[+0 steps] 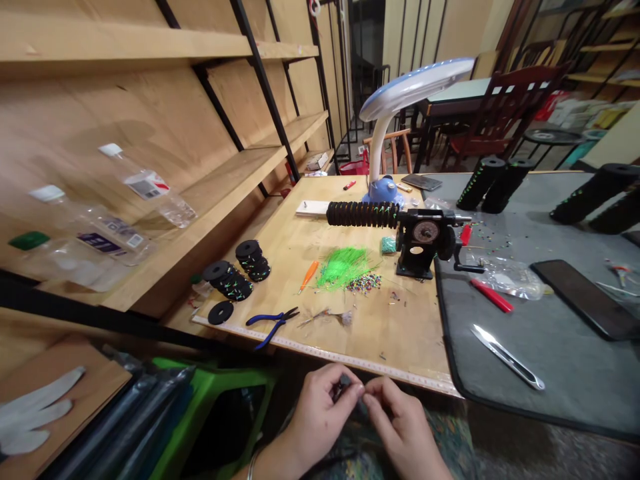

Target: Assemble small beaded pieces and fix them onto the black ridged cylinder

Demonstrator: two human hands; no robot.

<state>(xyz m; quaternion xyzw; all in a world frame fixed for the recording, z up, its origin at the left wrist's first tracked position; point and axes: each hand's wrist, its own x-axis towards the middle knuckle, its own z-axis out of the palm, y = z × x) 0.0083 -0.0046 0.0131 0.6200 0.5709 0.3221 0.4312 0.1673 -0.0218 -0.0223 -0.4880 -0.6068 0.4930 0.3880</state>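
Head view: my L grip (323,410) & R grip (397,413), bottom ctr, fingertips together, can't tell on what; held close, prob. for fine control. Green strands (345,267) + beads (367,283) mid-frame on tabletop (405,343), prob. for easy reach.

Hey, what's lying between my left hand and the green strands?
In the head view, the pale ruler strip on the table edge comes first from your left hand, then a wispy bundle before the green strands.
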